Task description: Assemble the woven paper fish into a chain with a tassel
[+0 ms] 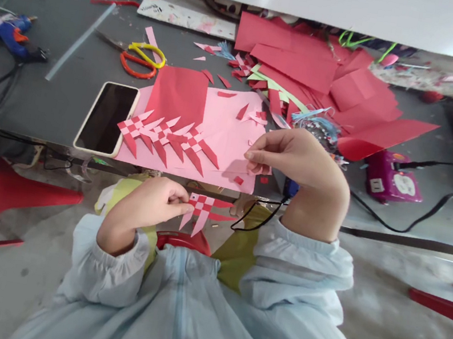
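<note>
My left hand (155,202) pinches a woven red-and-pink paper fish (201,207) by its head end, just off the table's front edge. The fish has a checkered body, a small dark eye and pointed paper strips for fins and tail. My right hand (287,155) is closed in a pinch above the right side of the pink paper sheets (226,172); what its fingertips hold, if anything, is too small to tell. Several finished woven paper fish (163,134) lie in an overlapping row on those sheets, beside a red paper square (181,92). Small red scraps (242,111) are scattered near my right hand.
A phone (107,118) lies left of the sheets, with scissors (143,60) behind it. A blue glue gun (6,31) and glue sticks (80,41) are farther left. Red paper (299,69) is heaped at the back right. A purple box (393,177) with a black cable sits at right.
</note>
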Demonstrator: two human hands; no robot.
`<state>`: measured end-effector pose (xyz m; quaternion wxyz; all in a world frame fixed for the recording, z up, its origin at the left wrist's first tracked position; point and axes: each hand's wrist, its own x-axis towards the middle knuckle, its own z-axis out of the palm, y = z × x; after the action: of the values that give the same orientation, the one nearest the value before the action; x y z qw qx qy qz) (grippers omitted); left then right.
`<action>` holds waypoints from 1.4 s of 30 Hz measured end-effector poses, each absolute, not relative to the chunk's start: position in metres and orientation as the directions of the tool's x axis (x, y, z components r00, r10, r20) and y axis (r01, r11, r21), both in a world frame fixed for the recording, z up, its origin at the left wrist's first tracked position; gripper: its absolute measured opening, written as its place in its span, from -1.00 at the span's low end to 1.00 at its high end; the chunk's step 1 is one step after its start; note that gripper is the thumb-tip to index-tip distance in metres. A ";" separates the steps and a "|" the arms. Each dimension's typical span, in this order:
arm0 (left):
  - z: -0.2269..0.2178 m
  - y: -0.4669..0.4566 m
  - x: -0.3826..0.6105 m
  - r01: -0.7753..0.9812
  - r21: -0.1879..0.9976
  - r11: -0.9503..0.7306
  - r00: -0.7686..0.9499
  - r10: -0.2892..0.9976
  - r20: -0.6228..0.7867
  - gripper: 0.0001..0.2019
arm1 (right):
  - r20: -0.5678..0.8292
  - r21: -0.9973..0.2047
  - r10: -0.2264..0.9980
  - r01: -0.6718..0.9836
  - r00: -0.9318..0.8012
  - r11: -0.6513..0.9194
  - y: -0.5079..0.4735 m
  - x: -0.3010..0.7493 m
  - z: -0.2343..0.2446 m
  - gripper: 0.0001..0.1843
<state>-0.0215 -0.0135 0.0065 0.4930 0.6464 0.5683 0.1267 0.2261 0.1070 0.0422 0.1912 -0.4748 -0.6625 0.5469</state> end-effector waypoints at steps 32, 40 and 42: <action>0.006 -0.014 -0.024 0.691 0.721 0.051 0.378 0.824 -0.421 -0.74 | -0.267 -0.884 0.832 0.467 -0.486 -0.011 0.107 0.225 0.042 -0.66; 0.008 -0.015 -0.024 0.607 0.789 -0.097 0.420 0.881 -0.215 -0.72 | -0.253 -0.884 0.823 0.467 -0.508 0.016 0.108 0.227 0.036 -0.67; 0.008 -0.016 -0.023 0.580 0.802 -0.142 0.411 0.901 -0.137 -0.74 | -0.247 -0.880 0.828 0.474 -0.503 0.026 0.108 0.228 0.034 -0.67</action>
<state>-0.0228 -0.0157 0.0080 0.4144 0.7306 0.5070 0.1935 0.2275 0.1079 0.0341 0.1711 -0.4684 -0.6954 0.5175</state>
